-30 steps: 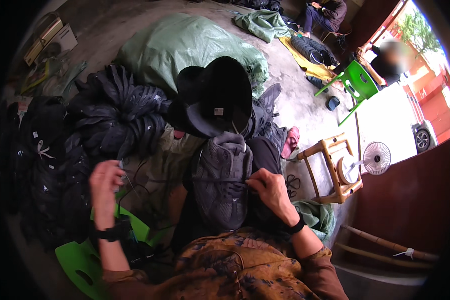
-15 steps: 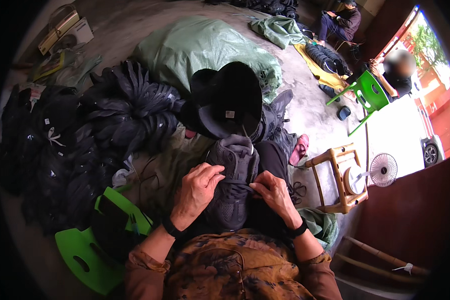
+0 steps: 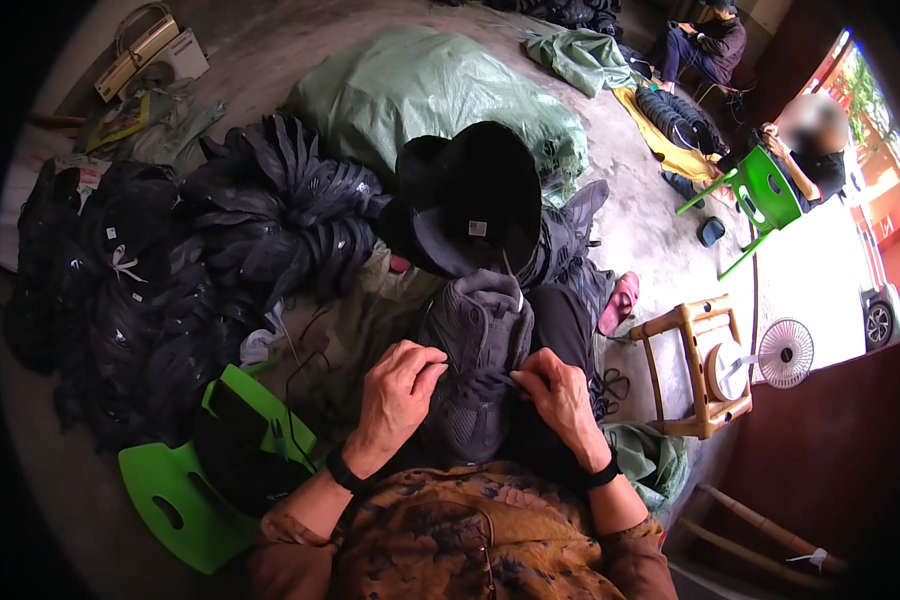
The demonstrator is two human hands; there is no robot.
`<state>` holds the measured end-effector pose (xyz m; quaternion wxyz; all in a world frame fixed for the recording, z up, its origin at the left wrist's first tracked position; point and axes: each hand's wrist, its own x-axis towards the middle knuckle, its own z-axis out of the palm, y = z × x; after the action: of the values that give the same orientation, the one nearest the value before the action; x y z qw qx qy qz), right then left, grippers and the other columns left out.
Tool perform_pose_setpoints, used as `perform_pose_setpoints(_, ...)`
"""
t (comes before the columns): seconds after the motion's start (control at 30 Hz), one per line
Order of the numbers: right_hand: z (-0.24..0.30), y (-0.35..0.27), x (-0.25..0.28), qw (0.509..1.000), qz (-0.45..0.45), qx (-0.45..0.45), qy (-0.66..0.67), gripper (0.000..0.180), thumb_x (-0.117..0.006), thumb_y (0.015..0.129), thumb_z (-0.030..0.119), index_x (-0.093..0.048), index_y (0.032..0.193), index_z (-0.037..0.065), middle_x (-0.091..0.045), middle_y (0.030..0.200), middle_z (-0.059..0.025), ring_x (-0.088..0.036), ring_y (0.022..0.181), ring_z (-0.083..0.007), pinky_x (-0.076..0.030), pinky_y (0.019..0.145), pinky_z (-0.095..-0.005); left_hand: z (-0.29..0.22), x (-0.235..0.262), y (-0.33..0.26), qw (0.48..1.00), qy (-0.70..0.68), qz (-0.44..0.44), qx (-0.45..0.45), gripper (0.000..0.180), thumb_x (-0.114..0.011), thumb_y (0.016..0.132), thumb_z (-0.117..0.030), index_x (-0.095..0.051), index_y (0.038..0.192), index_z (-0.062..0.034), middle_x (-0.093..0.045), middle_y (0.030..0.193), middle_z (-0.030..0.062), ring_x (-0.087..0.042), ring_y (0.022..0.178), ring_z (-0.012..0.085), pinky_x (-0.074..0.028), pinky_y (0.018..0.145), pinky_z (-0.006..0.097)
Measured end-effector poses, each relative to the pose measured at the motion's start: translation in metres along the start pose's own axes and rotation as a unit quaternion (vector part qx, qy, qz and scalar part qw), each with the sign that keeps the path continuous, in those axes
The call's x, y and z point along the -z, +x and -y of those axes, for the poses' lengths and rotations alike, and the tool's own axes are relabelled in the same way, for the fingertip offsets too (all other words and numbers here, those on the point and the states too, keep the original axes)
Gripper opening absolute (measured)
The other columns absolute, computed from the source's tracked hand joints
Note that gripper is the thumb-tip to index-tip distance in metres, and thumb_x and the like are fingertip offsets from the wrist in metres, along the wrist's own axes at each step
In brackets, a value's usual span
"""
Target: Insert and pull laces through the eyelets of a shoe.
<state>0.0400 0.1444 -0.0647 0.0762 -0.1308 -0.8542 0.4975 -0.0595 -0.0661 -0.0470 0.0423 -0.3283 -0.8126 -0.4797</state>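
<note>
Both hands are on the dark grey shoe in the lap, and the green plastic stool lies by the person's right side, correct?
Not quite. Both the left hand and the right hand are on the dark grey shoe in the lap, but the head view shows the green plastic stool by the person's left side, not the right.

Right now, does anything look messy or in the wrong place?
Yes. A pink sandal lies alone on the concrete floor, with no partner in sight. Black shoe parts sprawl in loose heaps rather than stacks. The grey shoe between the left hand and right hand looks whole.
</note>
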Motion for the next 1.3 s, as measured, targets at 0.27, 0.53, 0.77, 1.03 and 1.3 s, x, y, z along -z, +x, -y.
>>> perform_pose_setpoints(0.27, 0.0, -0.001, -0.002, 1.0, -0.002, -0.01, 0.002, 0.015, -0.069, 0.086, 0.013, -0.06, 0.085, 0.002, -0.064, 0.063, -0.0118, -0.065, 0.057, -0.024, -0.048, 0.054, -0.033, -0.013, -0.01, 0.011, 0.989, 0.11, 0.056, -0.084, 0.014, -0.067, 0.077, 0.005, -0.061, 0.087, -0.0022, -0.056, 0.081, 0.0094, -0.058, 0.078, 0.0287, -0.049, 0.068, 0.038)
perform_pose_setpoints(0.53, 0.004, 0.001, 0.004, 0.999, 0.001, 0.006, -0.044, 0.016, -0.07, 0.084, 0.013, -0.061, 0.09, 0.002, -0.064, 0.073, -0.0143, -0.066, 0.066, -0.0276, -0.049, 0.06, -0.0357, -0.026, -0.024, 0.022, 0.866, 0.404, 0.152, -0.252, 0.009, -0.06, 0.075, -0.008, -0.052, 0.08, -0.0071, -0.046, 0.077, 0.0058, -0.048, 0.075, 0.0196, -0.044, 0.068, 0.032)
perform_pose_setpoints(0.77, 0.006, 0.026, 0.024, 0.899, 0.041, 0.288, -0.326, 0.054, -0.077, 0.073, 0.022, -0.058, 0.124, 0.018, -0.043, 0.142, -0.0127, -0.035, 0.138, -0.0321, -0.032, 0.108, -0.0477, -0.011, 0.007, 0.058, 0.856, 0.253, 0.26, -0.369, 0.007, -0.06, 0.076, -0.012, -0.06, 0.08, -0.0059, -0.057, 0.12, 0.0105, -0.044, 0.13, 0.0284, -0.035, 0.105, 0.048)
perform_pose_setpoints(1.03, 0.003, 0.049, 0.039, 0.834, 0.164, 0.389, -0.356, 0.029, -0.072, 0.075, 0.03, -0.058, 0.093, 0.012, -0.052, 0.102, -0.0074, -0.049, 0.107, -0.0281, -0.04, 0.09, -0.041, 0.017, 0.008, 0.047, 0.895, 0.212, 0.25, -0.304, 0.015, -0.067, 0.074, -0.013, -0.053, 0.075, -0.0096, -0.047, 0.083, 0.0041, -0.05, 0.086, 0.0207, -0.045, 0.074, 0.036)
perform_pose_setpoints(1.3, -0.01, 0.036, 0.02, 0.923, 0.146, 0.259, -0.245, 0.009, -0.069, 0.079, 0.02, -0.068, 0.078, 0.011, -0.057, 0.098, -0.0079, -0.047, 0.113, -0.0318, -0.041, 0.088, -0.0443, 0.004, -0.006, 0.043, 0.908, 0.193, 0.272, -0.252, 0.024, -0.079, 0.066, -0.025, -0.062, 0.072, -0.0098, -0.05, 0.084, 0.0028, -0.05, 0.091, 0.0221, -0.045, 0.071, 0.036)
